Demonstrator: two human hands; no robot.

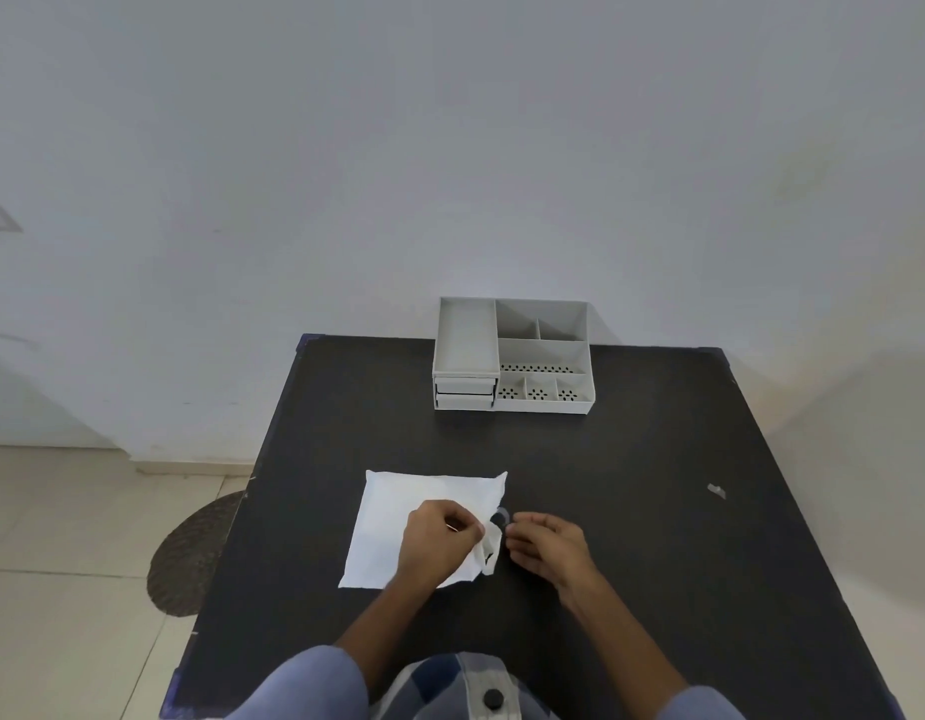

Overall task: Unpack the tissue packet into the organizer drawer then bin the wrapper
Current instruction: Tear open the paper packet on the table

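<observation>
Head view shows a white tissue packet (398, 522) lying flat on the near middle of a black table (632, 459), well apart from the grey organizer (512, 356) with its two closed drawers (464, 393) at the far edge. Resting on the packet, the left hand (442, 537) pinches its lifted right-hand wrapper edge between closed fingertips. Just beside it, the right hand (546, 545) is curled, fingertips meeting near that edge; whether they hold anything cannot be told.
</observation>
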